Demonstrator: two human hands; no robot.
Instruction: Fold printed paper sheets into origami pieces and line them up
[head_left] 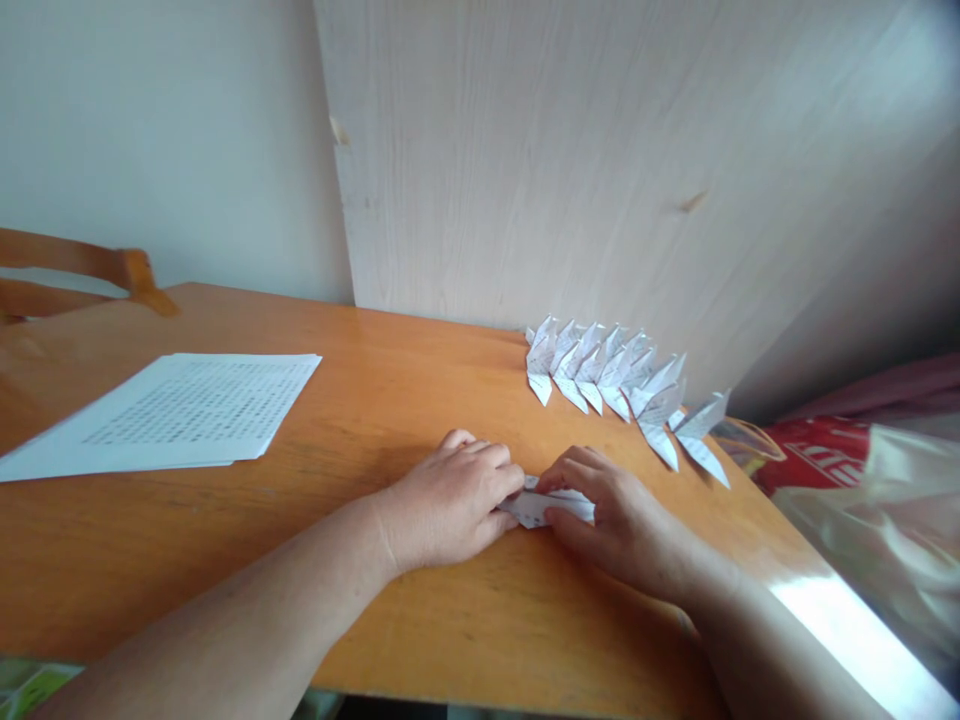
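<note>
A small folded piece of printed white paper (534, 508) lies on the wooden table between my hands. My left hand (461, 497) pinches its left end, fingers curled. From the other side, the thumb and fingers of my right hand (604, 508) close on its right part, which they partly cover. Beyond my right hand, several folded paper pieces (592, 365) with pointed upright tips stand close together in rows. One more folded piece (701, 435) stands at the right end, near the table's edge.
A stack of printed sheets (202, 410) lies on the table (405, 375) at the left. Behind are a wall and a pale wooden panel (525, 180). A wooden chair back (82, 265) is at far left. Red and pale bags (825, 460) sit beyond the right edge.
</note>
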